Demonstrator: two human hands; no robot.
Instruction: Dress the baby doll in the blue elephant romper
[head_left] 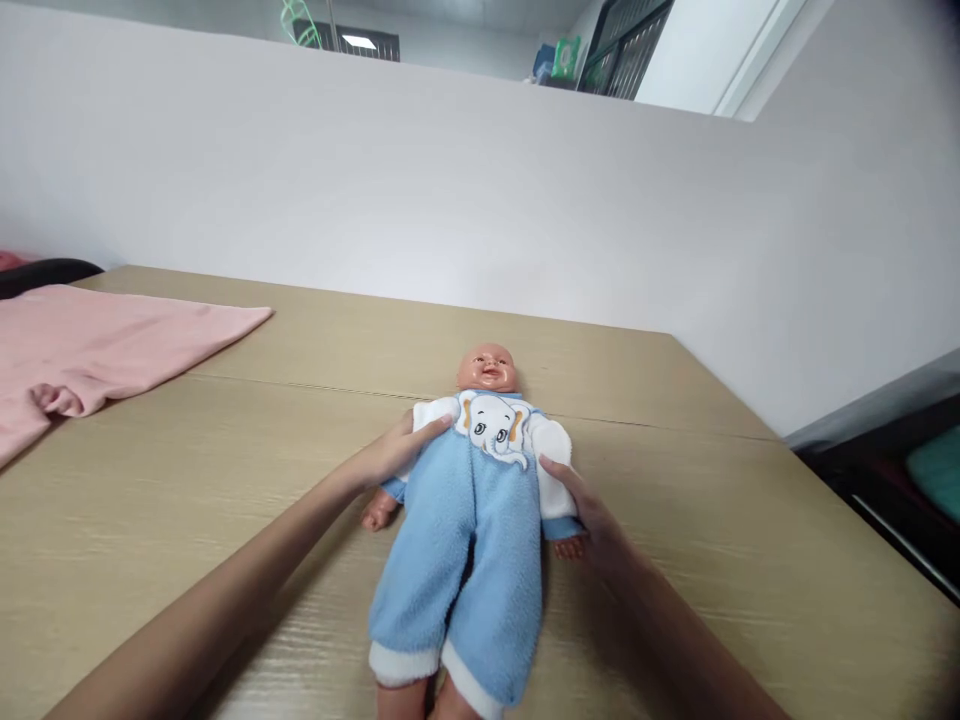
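Note:
A baby doll (487, 470) lies on its back on the wooden table (300, 470), its head pointing away from me. It wears a fuzzy blue and white outfit (435, 550) with an elephant face on the chest. My left hand (397, 447) grips the doll's sleeve and side, thumb on top near the chest. On the other side, my right hand (581, 495) is wrapped around the doll's other sleeve, thumb on the white cloth. The fingers under both arms are hidden. Both plastic doll hands and the lower legs show below the cuffs.
A pink cloth (127, 335) is spread at the table's left side, with a bunched fold near its front. The white wall (450, 200) rises behind the table. A black-framed object (892, 480) with teal cloth stands beyond the right edge.

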